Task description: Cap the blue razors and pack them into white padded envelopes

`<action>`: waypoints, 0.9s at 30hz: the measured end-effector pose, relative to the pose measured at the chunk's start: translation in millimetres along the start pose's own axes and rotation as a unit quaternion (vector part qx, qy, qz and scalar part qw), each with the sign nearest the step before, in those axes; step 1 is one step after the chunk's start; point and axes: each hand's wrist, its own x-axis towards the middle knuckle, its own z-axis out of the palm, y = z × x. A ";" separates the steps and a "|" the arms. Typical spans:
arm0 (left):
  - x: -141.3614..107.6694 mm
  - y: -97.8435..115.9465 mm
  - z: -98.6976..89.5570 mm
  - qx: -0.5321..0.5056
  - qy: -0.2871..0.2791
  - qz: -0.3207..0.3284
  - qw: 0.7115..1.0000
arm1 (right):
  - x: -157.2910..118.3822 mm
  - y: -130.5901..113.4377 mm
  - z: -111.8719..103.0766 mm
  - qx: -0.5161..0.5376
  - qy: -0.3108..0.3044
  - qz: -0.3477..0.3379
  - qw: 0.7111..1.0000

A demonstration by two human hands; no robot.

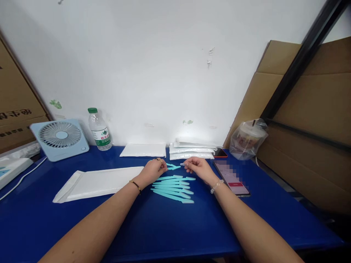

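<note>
My left hand (153, 171) is closed in a pinch on the end of a turquoise eyebrow razor (174, 168); a second turquoise strip beside it forms a narrow V. Close to the razor's tip, my right hand (199, 168) pinches a small clear piece that looks like a blade cap (182, 164). Whether the cap touches the razor I cannot tell. Below both hands, several more turquoise eyebrow razors (172, 190) lie fanned out on the blue table (164, 230), their wider ends to the right.
A white padded envelope (104, 180) lies left, another (143, 150) at the wall beside a stack of envelopes (189, 150). A phone (233, 180) lies right, near a bagged cup (246, 138). A fan (60, 138) and water bottle (100, 131) stand back left.
</note>
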 end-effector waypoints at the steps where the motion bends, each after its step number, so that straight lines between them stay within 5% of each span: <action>1: 0.0 0.0 -0.3 -0.002 0.000 -0.001 1.000 | -0.3 -0.5 -0.1 0.000 0.001 -0.008 1.000; 18: 0.0 -0.9 3.0 -0.025 -0.006 -0.007 1.000 | 0.5 8.8 5.3 -0.074 -0.031 -0.040 0.996; 27: 0.3 -1.7 2.4 -0.042 -0.006 -0.016 0.999 | 0.6 4.4 3.2 -0.091 0.025 -0.068 0.993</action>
